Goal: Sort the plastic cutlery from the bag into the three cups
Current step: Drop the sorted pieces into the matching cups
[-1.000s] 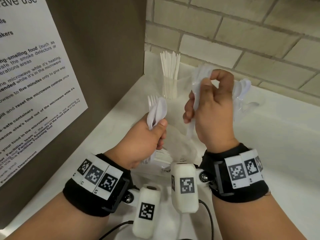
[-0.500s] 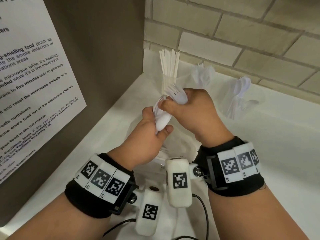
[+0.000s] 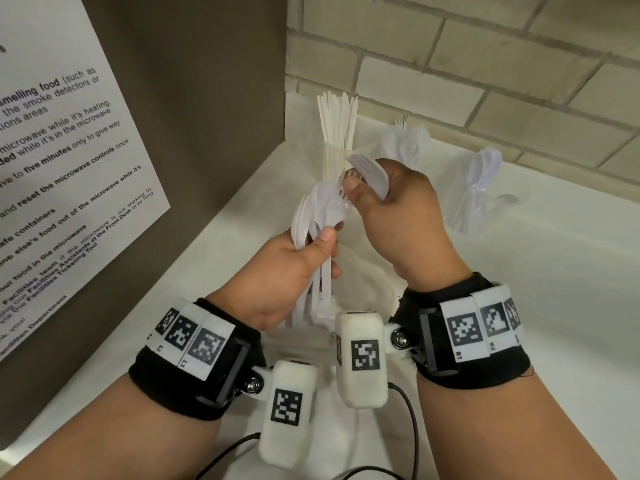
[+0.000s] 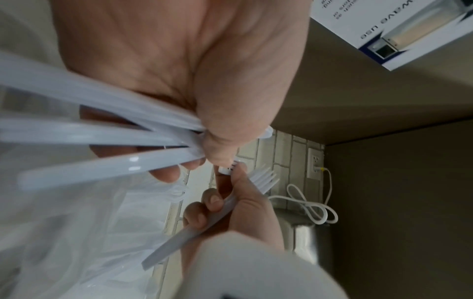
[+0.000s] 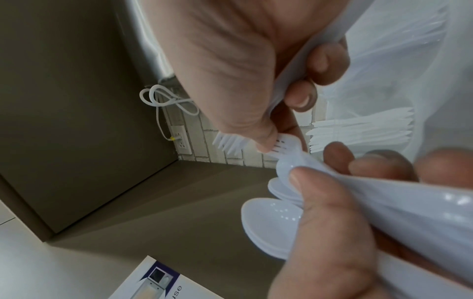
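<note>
A: What's changing in the middle of the frame?

B: The right hand [image 3: 398, 206], already curled round one fork [image 3: 369, 174], is now pinching a second out of the mixed bundle [image 3: 318, 216] the left hand [image 3: 287, 271] is clamping.

A: Meaning?

B: Forks are probably heading for the fork cup [image 3: 407, 147], upper centre.

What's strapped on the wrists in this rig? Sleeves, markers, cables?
Arms bare, no sleeves. Each wrist wears a wide black fabric band carrying a row of white tags printed with black square fiducial codes: left band, right band. A white rounded camera pod with its own code hangs off each band on a black bracket; thin black cables trail below.
</note>
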{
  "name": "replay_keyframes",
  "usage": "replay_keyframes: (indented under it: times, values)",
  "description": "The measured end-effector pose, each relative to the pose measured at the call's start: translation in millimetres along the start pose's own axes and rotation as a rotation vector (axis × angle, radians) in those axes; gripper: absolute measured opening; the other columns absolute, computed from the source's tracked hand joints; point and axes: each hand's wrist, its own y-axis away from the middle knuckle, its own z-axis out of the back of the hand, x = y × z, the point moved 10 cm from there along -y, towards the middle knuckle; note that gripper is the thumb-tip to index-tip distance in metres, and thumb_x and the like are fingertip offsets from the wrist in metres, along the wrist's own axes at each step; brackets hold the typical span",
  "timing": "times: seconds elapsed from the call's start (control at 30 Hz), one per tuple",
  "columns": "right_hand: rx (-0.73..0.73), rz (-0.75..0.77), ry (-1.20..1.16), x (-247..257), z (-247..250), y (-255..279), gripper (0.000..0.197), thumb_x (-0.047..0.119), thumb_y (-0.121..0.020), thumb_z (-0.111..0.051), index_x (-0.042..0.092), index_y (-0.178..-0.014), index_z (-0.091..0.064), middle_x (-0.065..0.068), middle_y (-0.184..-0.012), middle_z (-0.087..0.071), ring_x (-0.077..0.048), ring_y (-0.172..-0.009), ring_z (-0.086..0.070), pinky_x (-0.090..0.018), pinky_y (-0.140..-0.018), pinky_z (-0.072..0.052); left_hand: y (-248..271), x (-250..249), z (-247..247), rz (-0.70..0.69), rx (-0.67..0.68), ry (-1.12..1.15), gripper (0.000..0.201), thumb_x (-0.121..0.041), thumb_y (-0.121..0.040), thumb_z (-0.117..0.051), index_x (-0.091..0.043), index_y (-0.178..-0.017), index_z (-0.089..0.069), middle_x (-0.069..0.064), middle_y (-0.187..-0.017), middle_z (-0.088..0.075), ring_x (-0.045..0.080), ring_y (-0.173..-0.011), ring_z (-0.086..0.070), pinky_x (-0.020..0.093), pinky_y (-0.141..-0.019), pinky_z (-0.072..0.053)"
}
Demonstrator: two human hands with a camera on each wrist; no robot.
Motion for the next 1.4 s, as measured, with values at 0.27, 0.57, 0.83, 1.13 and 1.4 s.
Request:
replay_keyframes:
  times: [0.27, 0.57, 0.83, 1.13, 1.4]
  values:
    - [0.070, -0.067, -0.124, -12.8, -17.8, 8.8, 0.018, 0.025, -0.089, -0.066, 0.009, -0.097, -0.064, 0.000, -0.080, -0.069, -0.010, -0.069, -0.065, -0.025, -0.065, -0.052, -0.8, 0.4, -6.6, 0.071, 0.068, 0.225, 0.034, -0.032, -0.080, -0.058, -0.006, -0.101, -0.062, 0.005, -0.081, -0.061, 0.021, -0.071, -0.066, 0.038, -0.075, -0.052]
    - [0.019, -0.276, -0.453, -36.2, -2.0, 7.1, 0.008, 0.023, -0.101, -0.046, 0.018, -0.099, -0.051, -0.003, -0.075, -0.075, -0.013, -0.063, -0.063, -0.026, -0.052, -0.043, -7.5, 6.0, 7.0, 0.114, -0.099, 0.232, 0.022, -0.027, -0.096, -0.051, -0.007, -0.099, -0.060, 0.008, -0.068, -0.066, 0.027, -0.069, -0.067, 0.042, -0.072, -0.059]
    - [-0.252, -0.212, -0.573, -49.8, 81.5, -40.6, 0.011, 0.018, -0.102, -0.043, 0.017, -0.113, -0.043, -0.005, -0.079, -0.054, -0.016, -0.045, -0.049, -0.031, -0.049, -0.049, -16.3, 7.9, -4.4, 0.165, -0.041, 0.121, 0.018, -0.027, -0.087, -0.065, -0.014, -0.083, -0.053, -0.001, -0.063, -0.040, 0.010, -0.049, -0.037, 0.025, -0.046, -0.036]
    - [-0.480, 0.051, -0.572, -62.0, 113.4, -118.8, 0.033, 0.002, -0.096, -0.043, 0.014, -0.126, -0.040, -0.001, -0.077, -0.055, -0.010, -0.065, -0.056, -0.028, -0.077, -0.049, -26.3, 8.3, -23.0, 0.222, 0.111, 0.218, 0.022, -0.002, -0.092, -0.051, -0.005, -0.114, -0.058, 0.004, -0.074, -0.056, 0.015, -0.065, -0.057, 0.032, -0.070, -0.047]
    - [-0.436, -0.161, -0.561, -126.8, 74.3, -137.3, 0.041, 0.010, -0.089, -0.059, 0.025, -0.126, -0.047, 0.005, -0.095, -0.064, -0.014, -0.099, -0.062, -0.037, -0.097, -0.049, -30.8, 8.2, -19.5, 0.190, 0.083, 0.192, 0.017, -0.007, -0.092, -0.051, -0.009, -0.103, -0.064, 0.004, -0.075, -0.061, 0.023, -0.077, -0.067, 0.043, -0.084, -0.050]
